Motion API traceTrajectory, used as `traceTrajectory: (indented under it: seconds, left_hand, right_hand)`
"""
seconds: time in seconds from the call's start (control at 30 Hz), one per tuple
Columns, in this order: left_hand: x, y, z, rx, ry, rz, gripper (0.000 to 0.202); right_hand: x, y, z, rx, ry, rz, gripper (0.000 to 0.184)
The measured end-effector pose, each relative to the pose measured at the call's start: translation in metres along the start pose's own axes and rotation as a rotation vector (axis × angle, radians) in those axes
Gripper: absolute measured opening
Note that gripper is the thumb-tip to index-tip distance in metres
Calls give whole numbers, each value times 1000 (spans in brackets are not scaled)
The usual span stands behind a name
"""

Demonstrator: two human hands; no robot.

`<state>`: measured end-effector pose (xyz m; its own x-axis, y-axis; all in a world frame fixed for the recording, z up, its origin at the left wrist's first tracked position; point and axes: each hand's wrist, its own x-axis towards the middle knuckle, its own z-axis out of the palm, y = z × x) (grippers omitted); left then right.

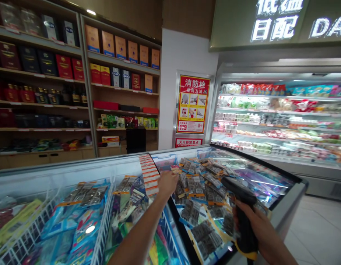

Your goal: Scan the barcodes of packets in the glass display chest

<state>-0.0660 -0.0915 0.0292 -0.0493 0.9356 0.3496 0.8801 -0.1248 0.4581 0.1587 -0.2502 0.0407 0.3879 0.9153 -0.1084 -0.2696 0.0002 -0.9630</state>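
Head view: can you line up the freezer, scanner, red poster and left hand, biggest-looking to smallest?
1. Freezer
2. Red poster and scanner: too alike to rank, and the scanner is nearer the camera
3. Left hand

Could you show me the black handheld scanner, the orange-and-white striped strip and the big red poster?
Black handheld scanner (246,230): head view, on its handle.
Orange-and-white striped strip (149,173): head view, near its middle.
Big red poster (193,105): head view, among its small pictures.
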Motion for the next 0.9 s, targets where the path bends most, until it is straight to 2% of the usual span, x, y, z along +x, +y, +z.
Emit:
traceTrajectory:
  seconds: [0.1,0.2,0.3,0.43,0.57,0.67,0.77,0.9]
  left_hand:
    - [-4,28,25,6,8,-47,34]
    - [2,31,37,-120,-16,-93,25]
    - [17,17,43,-448,-53,-173,13]
    - [36,-14,49,-939,90,-324,7]
    - [46,-43,52,-1346,186,-445,10]
    - [51,-53,49,-1496,207,-496,17]
    - [54,-54,46,-1539,201,-514,20]
    - [54,-49,43,-1542,198,-496,20]
  right_hand:
    - [-3,0,4,-12,-6,-6,41]
    - [-4,1,10,-63,-23,-3,38]
    - [-3,4,18,-74,-20,-10,36]
    - [0,10,34,-110,-27,-13,33]
    - [4,20,56,-200,-159,1,32]
    - [2,24,74,-262,-191,28,30]
    - [0,25,87,-354,-176,32,27]
    - [1,31,90,-404,-168,26,32]
